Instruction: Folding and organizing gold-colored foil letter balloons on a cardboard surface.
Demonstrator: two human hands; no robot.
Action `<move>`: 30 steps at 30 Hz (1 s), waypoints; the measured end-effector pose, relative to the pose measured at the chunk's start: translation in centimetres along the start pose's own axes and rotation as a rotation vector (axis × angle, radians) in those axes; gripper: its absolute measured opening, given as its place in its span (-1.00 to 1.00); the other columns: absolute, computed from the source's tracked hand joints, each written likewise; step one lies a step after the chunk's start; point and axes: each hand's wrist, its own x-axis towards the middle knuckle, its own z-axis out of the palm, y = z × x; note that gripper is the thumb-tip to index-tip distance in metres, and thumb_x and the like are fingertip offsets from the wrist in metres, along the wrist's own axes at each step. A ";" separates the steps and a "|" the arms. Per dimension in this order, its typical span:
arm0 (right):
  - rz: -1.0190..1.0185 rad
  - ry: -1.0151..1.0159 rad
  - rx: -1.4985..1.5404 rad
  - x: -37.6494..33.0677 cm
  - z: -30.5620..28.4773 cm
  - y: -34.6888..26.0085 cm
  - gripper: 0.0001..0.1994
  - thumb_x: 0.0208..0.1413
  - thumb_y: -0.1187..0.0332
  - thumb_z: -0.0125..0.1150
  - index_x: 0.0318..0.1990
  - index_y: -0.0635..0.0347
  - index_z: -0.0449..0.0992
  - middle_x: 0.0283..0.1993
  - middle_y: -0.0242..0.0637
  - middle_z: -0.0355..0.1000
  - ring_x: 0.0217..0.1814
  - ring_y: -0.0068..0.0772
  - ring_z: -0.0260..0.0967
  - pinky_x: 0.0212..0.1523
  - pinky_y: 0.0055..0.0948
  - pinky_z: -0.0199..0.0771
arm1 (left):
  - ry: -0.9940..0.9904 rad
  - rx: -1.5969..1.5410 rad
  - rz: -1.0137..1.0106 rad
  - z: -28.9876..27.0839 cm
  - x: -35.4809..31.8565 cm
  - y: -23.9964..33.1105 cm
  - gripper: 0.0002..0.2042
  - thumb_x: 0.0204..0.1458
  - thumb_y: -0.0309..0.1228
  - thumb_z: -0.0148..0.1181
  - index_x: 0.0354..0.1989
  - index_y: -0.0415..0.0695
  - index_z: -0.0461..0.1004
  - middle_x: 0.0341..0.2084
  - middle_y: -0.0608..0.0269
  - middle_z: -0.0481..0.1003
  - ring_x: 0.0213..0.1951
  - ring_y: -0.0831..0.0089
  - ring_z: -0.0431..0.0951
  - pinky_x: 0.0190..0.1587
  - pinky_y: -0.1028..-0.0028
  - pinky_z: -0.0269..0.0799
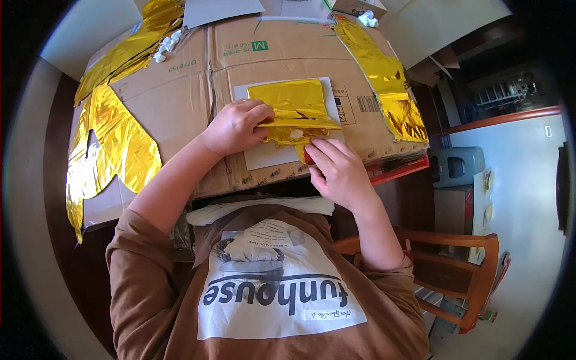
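Gold foil piece: one (288,99), near the middle of the table-like cardboard, lying on a white sheet with a raised fold running left to right across it; its near edge is ragged.
White sheet: one (261,159), flat under the foil, showing at the near left and along the far edge.
Left hand: one (239,127), fingers curled, thumb and fingertips pinching the left end of the fold.
Right hand: one (343,171), fingers bent and held close together at the foil's near right part; whether they pinch it, I cannot tell.
Cardboard: one broad surface (162,96), creased from near to far left of the foil.
Other foil: at the left, a far strip (129,51) and a near cut piece (129,144), perhaps overlapping; at the right, one long strip (372,66).
White crumpled lumps: two groups, far left (170,42) and far right (368,19).
Surroundings: one wooden chair (456,241) at the near right, one grey-blue plastic stool (459,168) farther off.
Hard to see: a small red thing (308,157) mostly covered by the right fingers; a pale panel (219,9) cut off at the far edge.
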 end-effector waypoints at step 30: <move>-0.042 0.109 0.204 0.7 1.4 1.9 -0.76 -0.08 0.49 0.47 -0.21 0.18 0.64 -0.15 -0.29 0.52 -0.16 -0.21 0.45 -0.10 -0.28 0.50 | -0.039 -0.104 -0.245 -0.8 1.1 0.2 -0.77 -0.02 -0.57 0.31 -0.16 -0.19 0.52 -0.30 0.06 0.59 -0.25 0.09 0.66 -0.19 0.28 0.60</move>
